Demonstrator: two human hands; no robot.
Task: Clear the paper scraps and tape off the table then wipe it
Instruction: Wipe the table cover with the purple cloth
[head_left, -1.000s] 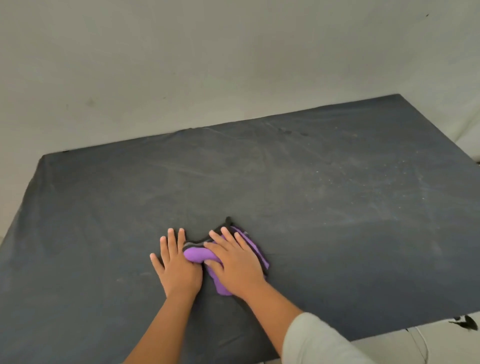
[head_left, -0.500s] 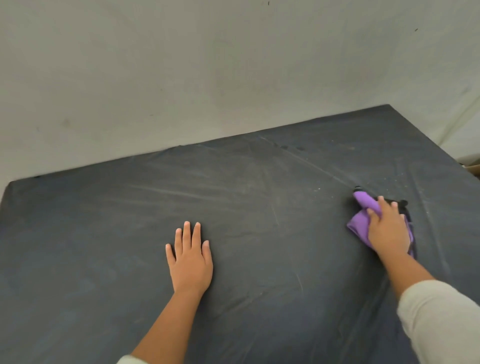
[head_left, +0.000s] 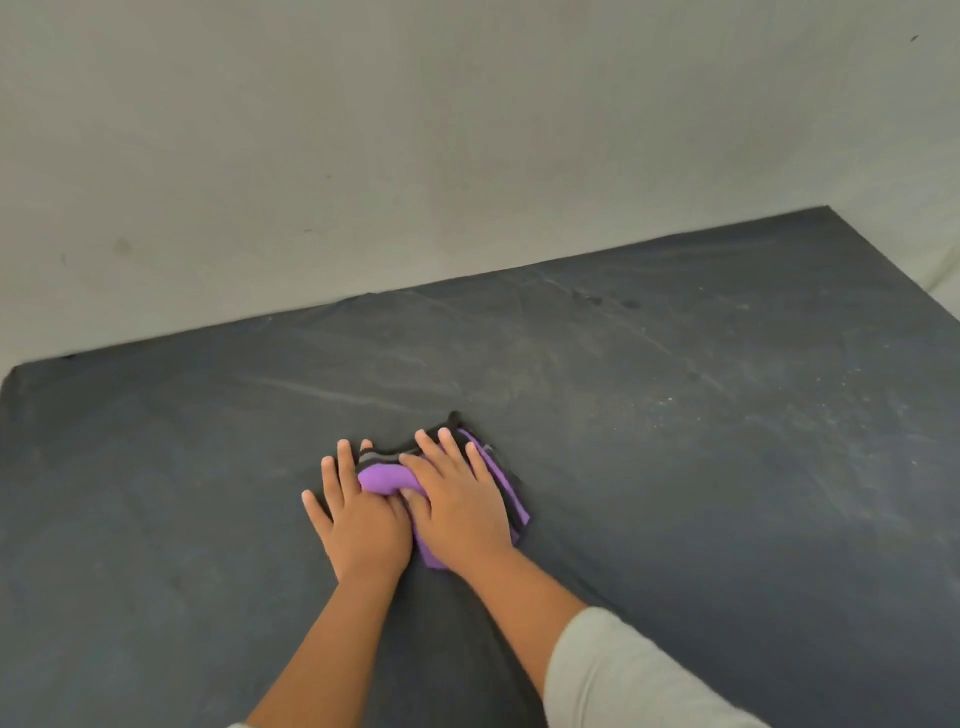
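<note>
A purple and black cloth (head_left: 387, 477) lies bunched on the dark cloth-covered table (head_left: 675, 467), near its middle. My right hand (head_left: 460, 499) presses flat on top of the cloth, fingers straight and spread. My left hand (head_left: 358, 514) lies flat on the table just left of it, touching the cloth's edge and my right hand. No paper scraps or tape show on the table.
A plain pale wall (head_left: 415, 156) runs behind the table's far edge. The table cover shows faint streaks and pale specks toward the right. The right corner of the table ends near the frame's right side.
Half a second ago my right hand had the cloth far out on the right side of the table. It has swept back left to my left hand, which stayed flat.
</note>
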